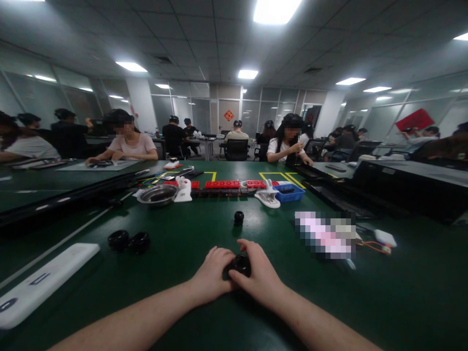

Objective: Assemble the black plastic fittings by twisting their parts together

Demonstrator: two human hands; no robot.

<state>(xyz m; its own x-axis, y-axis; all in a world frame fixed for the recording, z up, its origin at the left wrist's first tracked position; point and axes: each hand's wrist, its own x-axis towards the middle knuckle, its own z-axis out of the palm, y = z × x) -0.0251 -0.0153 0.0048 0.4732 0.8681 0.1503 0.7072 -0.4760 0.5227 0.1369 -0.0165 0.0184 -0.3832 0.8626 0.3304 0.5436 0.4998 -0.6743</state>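
Close in front of me on the green table [175, 273], a glossy black round part with a hollow in its top [241, 264] sits between my hands. My right hand [258, 268] curls round it, thumb on the near side and fingers on the far side. My left hand [214, 273] is closed against its left side; the fingertips are partly hidden. Farther out, a smaller-looking black round part [239, 218] stands alone. Two more black round parts, one on the left [118, 240] and its neighbour [140, 242], lie side by side to my left.
A long white panel [51, 280] lies at left. Ahead are a metal bowl [158, 194], white clamps [268, 196], a red strip [223, 184] and a blue bin [290, 192]. Long black housings [413, 187] flank both sides. Two people sit across the table.
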